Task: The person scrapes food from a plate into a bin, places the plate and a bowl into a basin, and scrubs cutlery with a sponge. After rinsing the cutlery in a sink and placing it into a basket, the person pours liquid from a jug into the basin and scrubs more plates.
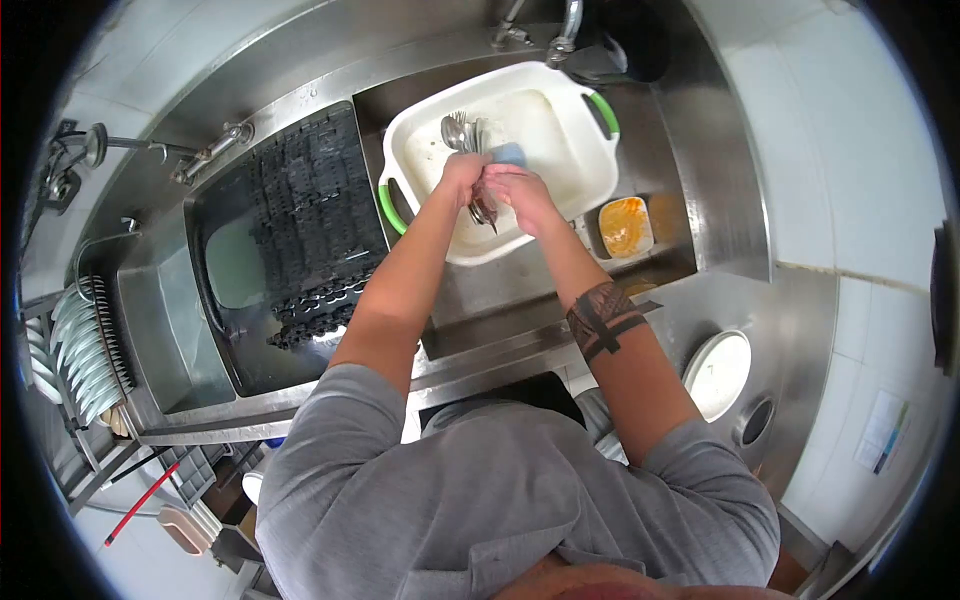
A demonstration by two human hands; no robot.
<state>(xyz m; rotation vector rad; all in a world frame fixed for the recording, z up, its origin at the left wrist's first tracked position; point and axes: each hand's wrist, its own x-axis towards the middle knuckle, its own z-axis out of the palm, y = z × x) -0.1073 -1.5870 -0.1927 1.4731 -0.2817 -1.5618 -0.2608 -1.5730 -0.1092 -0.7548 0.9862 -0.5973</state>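
My left hand is closed around a bunch of cutlery. Spoon bowls and fork tines stick out on the far side, and the handles show on the near side. Close against it, my right hand has its fingers curled, with a blue sponge showing just past them. Part of the grip is hidden where the hands overlap. Both hands are over a white basin with green handles, which sits tilted in the steel sink and has soiled, wet-looking patches inside.
An orange-stained square dish lies right of the basin. Black ridged mats fill the left sink section. Taps stand at the back. White plates are racked far left; white round lids or plates rest on the right counter.
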